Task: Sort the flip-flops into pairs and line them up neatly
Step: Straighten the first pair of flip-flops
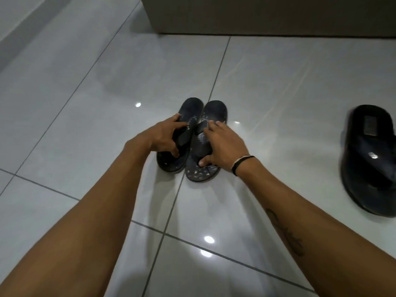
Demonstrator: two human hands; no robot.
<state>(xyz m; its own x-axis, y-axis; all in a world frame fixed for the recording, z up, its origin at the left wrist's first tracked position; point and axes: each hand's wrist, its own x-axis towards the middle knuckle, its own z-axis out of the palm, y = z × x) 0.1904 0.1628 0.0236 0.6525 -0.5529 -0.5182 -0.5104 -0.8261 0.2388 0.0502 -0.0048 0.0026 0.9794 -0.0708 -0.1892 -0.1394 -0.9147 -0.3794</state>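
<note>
1. Two bare forearms reach in from 6 o'clock across a glossy white tiled floor (85, 86); the right wrist wears a thin dark band (243, 162).
2. At the centre of view, two matching dark patterned flip-flops sit side by side, edges touching, toes pointing to 12 o'clock.
3. Left hand (164, 137) curls its grip around the strap of the left flip-flop (190, 108), fingers on top and thumb at the near side.
4. Right hand (222, 144) holds the strap of the right flip-flop (215, 109) in the same way, thumb pressed on the sole near the heel.
5. Heels are not quite level: the right one sits slightly nearer the camera, so this pair looks matched but not yet squared up.
6. At 3 o'clock, well apart, lies a larger black flip-flop (368, 163), partly cut off by the frame edge; its mate is not in view.
7. My judgement: one pair is nearly done; the black one remains to be paired and lined up.
8. At 12 o'clock stands the base of a beige cabinet (267, 13).
</note>
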